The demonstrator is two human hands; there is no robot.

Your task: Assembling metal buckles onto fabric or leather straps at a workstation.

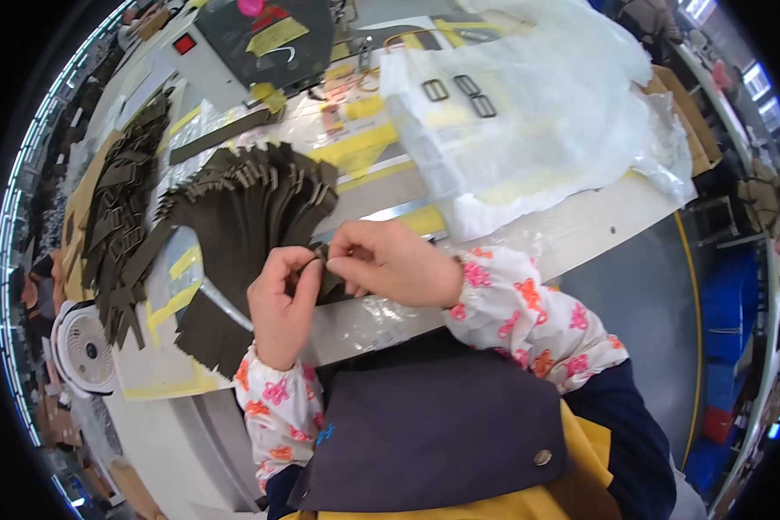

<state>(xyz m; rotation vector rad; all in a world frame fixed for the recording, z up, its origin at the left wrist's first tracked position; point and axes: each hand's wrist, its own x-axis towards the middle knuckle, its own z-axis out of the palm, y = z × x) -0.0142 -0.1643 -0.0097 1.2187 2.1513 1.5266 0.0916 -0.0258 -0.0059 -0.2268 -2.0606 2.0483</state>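
Observation:
My left hand (284,299) and my right hand (399,263) meet at the front edge of the table, both with fingertips pinched together. Between them shows a small part of a dark olive webbing strap (334,286); my fingers hide most of it. Just beyond my left hand a thick fanned pile of olive webbing straps (243,204) lies on the table. Farther left is a second heap of straps (117,204), some with dark buckles. Several black rectangular slide buckles (483,106) rest on a white plastic bag (537,130) at the back right.
A grey machine (269,43) with a red button stands at the back left. Yellow tape (355,152) marks the table top (572,230). A small white fan (87,349) is at the left edge. Blue bins (726,308) stand beyond the floor on the right.

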